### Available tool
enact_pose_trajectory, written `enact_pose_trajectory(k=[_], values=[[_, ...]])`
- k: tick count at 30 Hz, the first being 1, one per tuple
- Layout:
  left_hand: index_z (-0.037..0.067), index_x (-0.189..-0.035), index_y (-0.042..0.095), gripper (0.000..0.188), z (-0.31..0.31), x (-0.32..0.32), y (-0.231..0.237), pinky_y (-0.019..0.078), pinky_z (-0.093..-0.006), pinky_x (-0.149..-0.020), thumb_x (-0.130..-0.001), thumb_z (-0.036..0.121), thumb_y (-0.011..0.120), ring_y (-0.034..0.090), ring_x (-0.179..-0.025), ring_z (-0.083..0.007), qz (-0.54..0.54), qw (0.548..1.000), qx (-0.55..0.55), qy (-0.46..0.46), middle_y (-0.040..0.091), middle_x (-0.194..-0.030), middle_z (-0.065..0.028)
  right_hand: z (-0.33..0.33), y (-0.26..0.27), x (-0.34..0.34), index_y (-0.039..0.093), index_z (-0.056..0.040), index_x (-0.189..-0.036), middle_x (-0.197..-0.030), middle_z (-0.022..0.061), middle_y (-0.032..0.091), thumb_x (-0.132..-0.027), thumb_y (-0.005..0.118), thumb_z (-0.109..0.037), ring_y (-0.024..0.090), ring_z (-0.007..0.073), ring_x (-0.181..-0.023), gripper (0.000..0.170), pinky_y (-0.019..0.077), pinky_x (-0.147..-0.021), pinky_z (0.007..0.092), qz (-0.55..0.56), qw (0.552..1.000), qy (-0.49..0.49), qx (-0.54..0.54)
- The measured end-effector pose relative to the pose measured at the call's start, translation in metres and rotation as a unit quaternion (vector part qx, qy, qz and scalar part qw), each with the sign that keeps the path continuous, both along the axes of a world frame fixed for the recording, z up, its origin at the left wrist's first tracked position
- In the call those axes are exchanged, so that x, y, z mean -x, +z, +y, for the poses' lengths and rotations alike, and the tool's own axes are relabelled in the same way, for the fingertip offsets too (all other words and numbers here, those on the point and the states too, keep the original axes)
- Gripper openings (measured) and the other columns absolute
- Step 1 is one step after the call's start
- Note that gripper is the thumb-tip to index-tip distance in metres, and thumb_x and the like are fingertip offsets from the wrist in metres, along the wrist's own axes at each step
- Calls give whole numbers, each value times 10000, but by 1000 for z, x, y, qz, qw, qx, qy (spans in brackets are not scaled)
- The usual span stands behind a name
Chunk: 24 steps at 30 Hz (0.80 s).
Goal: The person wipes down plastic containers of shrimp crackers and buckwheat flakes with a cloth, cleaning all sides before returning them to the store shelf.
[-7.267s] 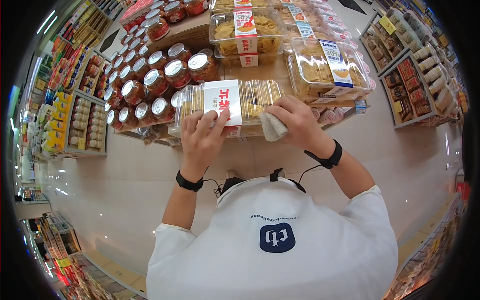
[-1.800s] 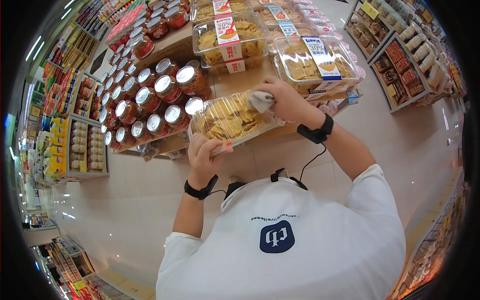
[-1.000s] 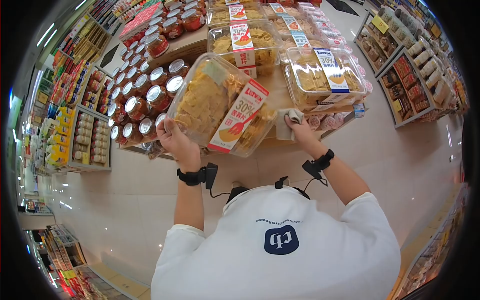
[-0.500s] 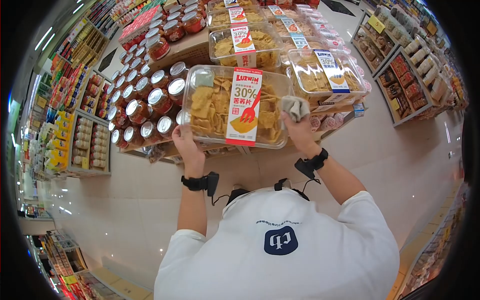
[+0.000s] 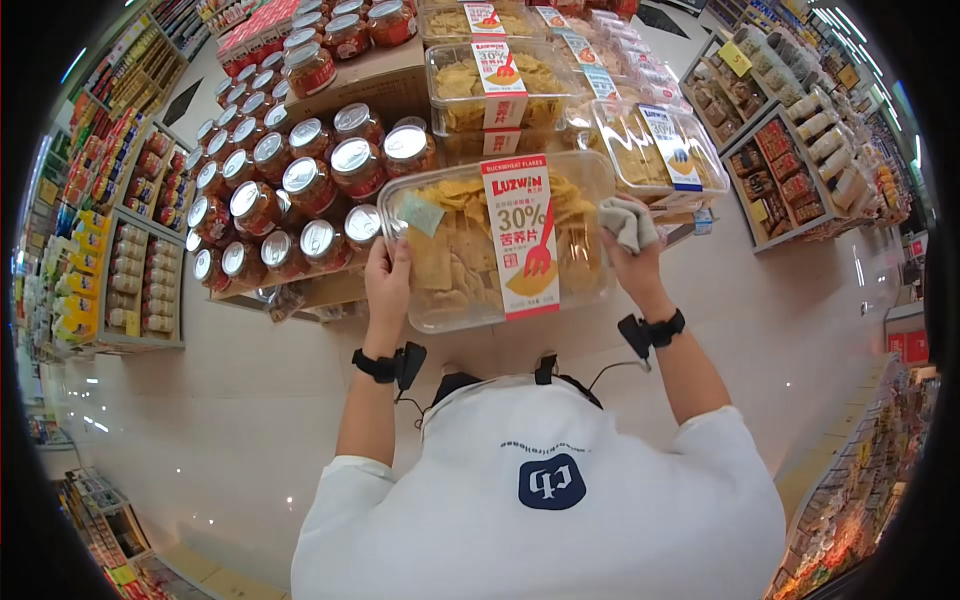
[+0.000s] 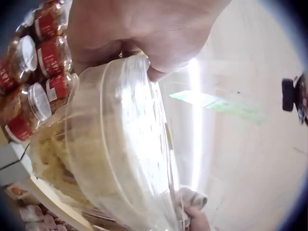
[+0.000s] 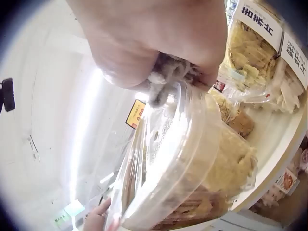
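Observation:
A clear plastic box of yellow chips [image 5: 455,275] with a white and red label is held up between both hands, label facing the head camera. The left hand [image 5: 388,290] grips its left edge; in the left wrist view that hand [image 6: 144,29] pinches the rim of the box [image 6: 110,139]. On the box's right edge, the right hand [image 5: 637,272] holds a crumpled grey cloth [image 5: 628,225]. In the right wrist view the cloth [image 7: 168,72] is bunched under the right hand [image 7: 159,33], against the corner of the box [image 7: 192,144].
Rows of lidded jars [image 5: 307,182] stand on the display at left. Stacked chip boxes [image 5: 500,85] are behind the held box, and a blue-labelled box [image 5: 660,150] is at right. Further shelves [image 5: 790,175] stand across the aisle.
The box, earlier low and label-side away, then tilted, is now level with its label toward the head camera. In the last half second it has come slightly lower and right, with both hands.

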State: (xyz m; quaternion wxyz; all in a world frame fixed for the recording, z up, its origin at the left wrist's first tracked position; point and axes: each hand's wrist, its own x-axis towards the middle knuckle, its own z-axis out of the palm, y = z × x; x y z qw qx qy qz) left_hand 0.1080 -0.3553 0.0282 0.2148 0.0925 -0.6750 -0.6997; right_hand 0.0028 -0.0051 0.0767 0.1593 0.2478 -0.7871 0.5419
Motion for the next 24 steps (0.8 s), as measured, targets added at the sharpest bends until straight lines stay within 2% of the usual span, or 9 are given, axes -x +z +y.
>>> enact_pose_trajectory(k=[1,5,7,8,12,14,17,19,24], values=[[64,-985,530,197,-6,-1,-5,383,-201,-617,-1050,243,580,417,-695,-24,-36,999,15,-21,485,-820,61,-2,0,-4,584,-13,-1239,-1243,81,586,-874,703,-6,555,192,-1164,384,432,-1022,316,-65,997,7,48],[57,-1008,507,196,-11,3,-23,387,-220,-633,-1025,217,619,406,-712,-40,-100,990,-54,-80,468,-813,58,8,-36,-5,580,-23,-1252,-1205,56,610,-875,706,2,564,155,-1130,398,441,-998,292,-114,993,-39,-2],[46,-1035,491,235,-7,1,-45,411,-237,-646,-986,191,669,423,-719,-56,-96,987,54,-119,468,-804,44,15,-52,-15,583,-30,-1258,-1184,54,629,-875,708,2,577,144,-1107,404,455,-961,273,-165,984,-66,27],[38,-1038,501,242,-5,-3,-47,431,-244,-659,-962,170,689,454,-724,-71,-157,979,41,-125,503,-819,24,20,-55,-20,583,-30,-1258,-1184,54,629,-875,708,2,577,144,-1107,404,455,-961,273,-168,983,-69,23],[11,-1091,559,231,8,3,-47,449,-252,-683,-962,160,680,483,-749,-74,-167,975,78,-123,538,-851,4,28,-56,-31,581,-31,-1272,-1201,73,635,-851,728,7,593,148,-1093,448,471,-944,274,-215,972,-83,-39],[-28,-1149,604,289,14,12,-34,474,-292,-704,-951,166,684,538,-760,-129,-205,960,160,-105,579,-863,-47,32,-63,-26,584,-29,-1270,-1214,79,634,-845,732,6,599,149,-1102,451,477,-947,278,-209,974,-70,-48],[-55,-1201,610,364,17,30,-59,494,-346,-727,-938,182,694,579,-772,-210,-157,959,232,-47,603,-871,-104,36,-72,-10,602,-38,-1254,-1253,116,629,-803,750,9,624,224,-1145,477,495,-968,328,-200,977,-55,-49],[-58,-1209,607,369,17,40,-66,496,-369,-739,-945,189,681,586,-788,-255,-144,956,253,-35,612,-885,-127,32,-74,7,618,-60,-1242,-1319,178,596,-748,778,-6,593,343,-1228,522,495,-1001,398,-45,976,-51,-207],[-60,-1293,567,399,18,63,-75,504,-421,-770,-984,186,620,608,-849,-352,-146,919,366,-12,629,-944,-183,9,-90,33,628,-92,-1241,-1402,215,528,-705,748,74,506,405,-1320,574,446,-1075,415,-93,968,-62,-227]])
